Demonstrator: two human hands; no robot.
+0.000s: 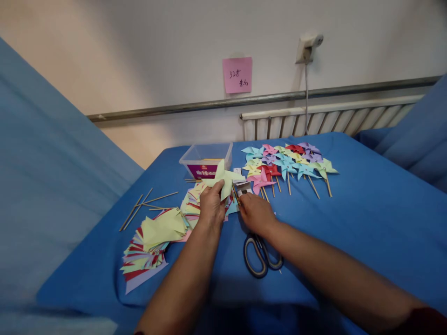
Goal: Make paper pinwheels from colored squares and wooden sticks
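My left hand (212,201) is closed on a pale green paper pinwheel (225,178), its thumb pressed at the middle of the folded blades. To its right, my right hand (257,211) reaches to a small open box (243,188). The fingers there are curled, and whatever lies between their tips is hidden. Scissors with dark handles (256,256) rest on the blue cloth just below my right wrist. Under and beside my left hand are stacks of coloured paper pieces (193,204), partly covered by the hand.
A clear plastic tub (223,160) with a purple label stands behind my hands. Finished pinwheels on sticks (285,164) lie at the back right. Several loose sticks (139,204) and a fanned paper stack (164,230) are on the left. Blue curtains (45,186) hang at the side.
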